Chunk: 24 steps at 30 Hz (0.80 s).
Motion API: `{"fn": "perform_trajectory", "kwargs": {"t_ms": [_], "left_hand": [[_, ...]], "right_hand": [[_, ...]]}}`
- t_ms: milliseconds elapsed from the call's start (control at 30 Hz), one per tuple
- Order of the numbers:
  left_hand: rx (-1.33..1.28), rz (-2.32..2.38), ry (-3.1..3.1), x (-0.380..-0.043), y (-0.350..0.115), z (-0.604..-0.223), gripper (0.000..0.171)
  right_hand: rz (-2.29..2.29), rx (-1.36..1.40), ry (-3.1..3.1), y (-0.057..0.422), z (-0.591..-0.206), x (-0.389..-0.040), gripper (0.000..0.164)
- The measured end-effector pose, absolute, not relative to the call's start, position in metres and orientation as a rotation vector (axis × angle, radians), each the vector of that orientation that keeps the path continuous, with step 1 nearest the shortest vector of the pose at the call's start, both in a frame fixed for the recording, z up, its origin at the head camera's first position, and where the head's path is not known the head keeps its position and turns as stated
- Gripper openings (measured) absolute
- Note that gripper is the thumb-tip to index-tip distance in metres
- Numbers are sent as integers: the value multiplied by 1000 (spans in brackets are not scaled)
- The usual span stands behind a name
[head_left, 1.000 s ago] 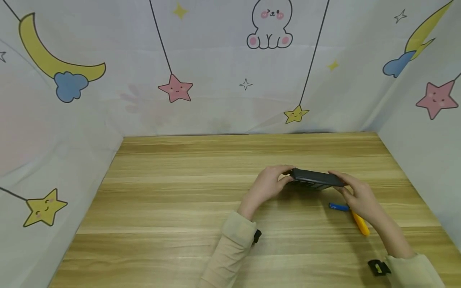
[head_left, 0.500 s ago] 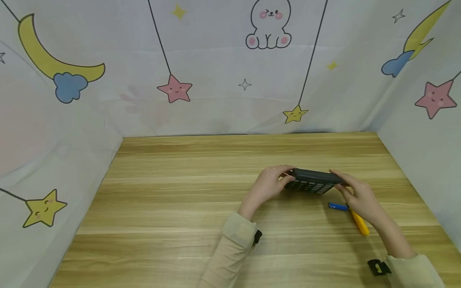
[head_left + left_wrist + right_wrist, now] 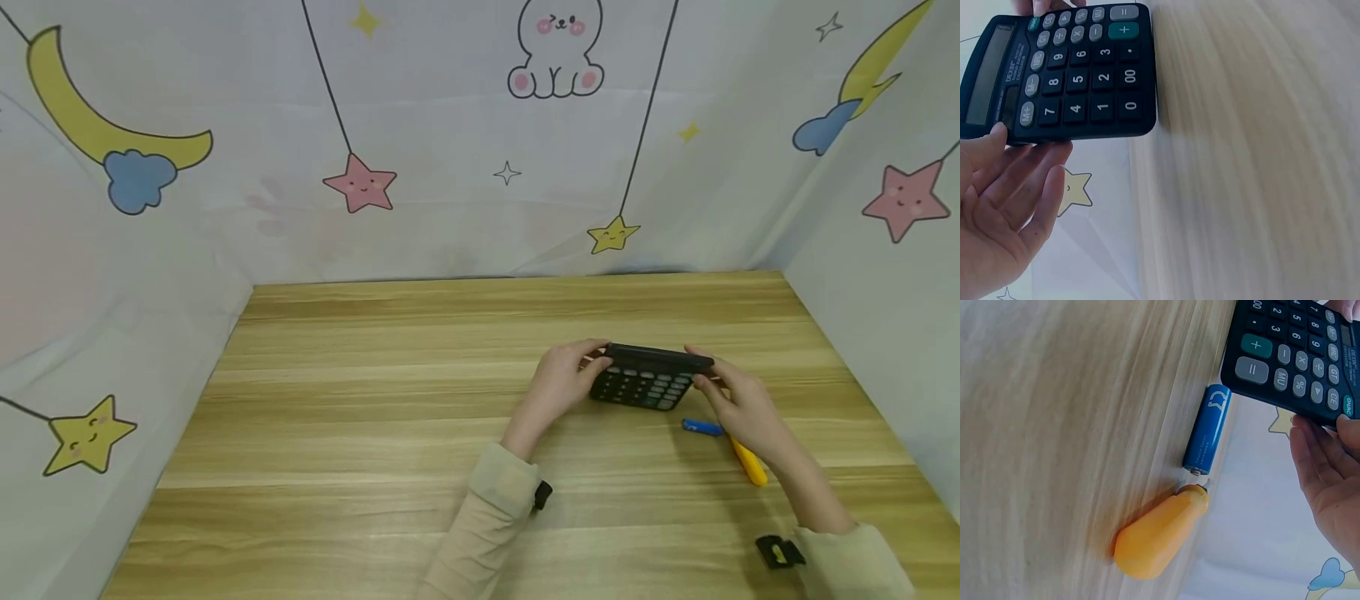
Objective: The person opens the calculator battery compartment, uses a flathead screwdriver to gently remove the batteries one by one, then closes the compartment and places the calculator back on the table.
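Observation:
A black calculator (image 3: 642, 383) with grey, black and green keys stands tilted up at the right of the table, its key side toward the person. My left hand (image 3: 558, 379) pinches its left edge near the display, thumb on the front and fingers behind. The opposite edge is gripped by my right hand (image 3: 738, 400) in the same way. In the left wrist view the keys and the display of the calculator (image 3: 1079, 75) show plainly, with the left hand (image 3: 1010, 200) at its side. The right wrist view shows the right hand (image 3: 1335, 475) at the corner by the display.
A blue battery (image 3: 1207, 429) lies on the wooden table (image 3: 360, 417) just in front of the calculator. Beside it lies a screwdriver with a yellow handle (image 3: 1157, 537), its short metal tip near the battery. A white printed cloth (image 3: 450, 125) hangs behind the table and at both sides.
The calculator has tipped back between both hands, so its key face, hardly visible one second ago, now shows toward the person. The battery and screwdriver have stayed in place.

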State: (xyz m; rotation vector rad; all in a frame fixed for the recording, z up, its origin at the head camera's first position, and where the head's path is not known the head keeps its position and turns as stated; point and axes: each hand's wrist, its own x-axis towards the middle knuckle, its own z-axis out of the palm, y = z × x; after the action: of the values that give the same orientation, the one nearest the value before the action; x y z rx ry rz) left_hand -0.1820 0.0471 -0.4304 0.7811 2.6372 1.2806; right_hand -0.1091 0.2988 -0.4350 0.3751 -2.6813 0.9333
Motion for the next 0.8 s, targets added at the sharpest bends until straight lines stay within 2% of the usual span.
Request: {"fn": "perform_trajectory", "kwargs": {"t_ms": [200,500,800], "left_hand": [[666,1336,2669,-180,51,-432,35],[473,1438,2727,-177,57,-429,32],[357,1505,2665,-175,62,-424,35]], "right_hand": [[967,293,-2724,295,-435,-109,39],[972,152,-2717,285,-435,-109,22],[1025,24,-2730,282,-432,-115,29]]}}
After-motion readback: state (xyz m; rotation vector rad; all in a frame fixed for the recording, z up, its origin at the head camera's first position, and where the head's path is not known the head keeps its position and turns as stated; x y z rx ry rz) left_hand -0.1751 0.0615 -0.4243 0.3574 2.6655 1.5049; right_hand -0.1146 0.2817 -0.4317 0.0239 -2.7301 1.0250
